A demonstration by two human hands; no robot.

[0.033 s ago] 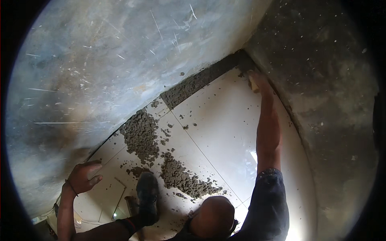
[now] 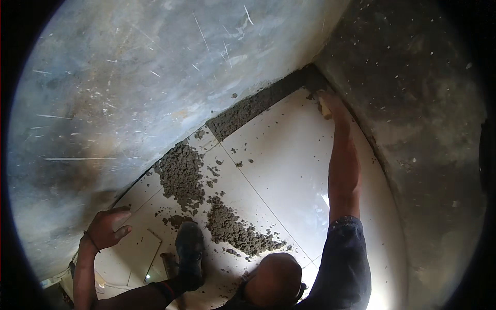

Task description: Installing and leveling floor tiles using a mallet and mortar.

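Observation:
My right hand [image 2: 336,107] reaches to the far corner, closed around a trowel by its pale handle [image 2: 325,109]. The trowel's blade is hard to tell from the dark mortar there. A strip of grey mortar [image 2: 253,107] fills the gap between the left wall and the white floor tiles [image 2: 279,150], smoother toward the corner and rougher at its near end. My left hand [image 2: 107,228], with a dark band on the wrist, hangs open and empty near the foot of the left wall, thumb apart from the fingers.
Two heaps of crumbly mortar, one by the wall [image 2: 181,173] and one nearer me [image 2: 237,227], lie on the tiles among loose crumbs. My dark shoe [image 2: 190,248] stands beside a long-handled tool [image 2: 168,264]. Walls rise left [image 2: 129,93] and right [image 2: 418,129].
My right forearm has shifted very slightly to the left, the hand staying at the corner. My left hand and the mortar look the same.

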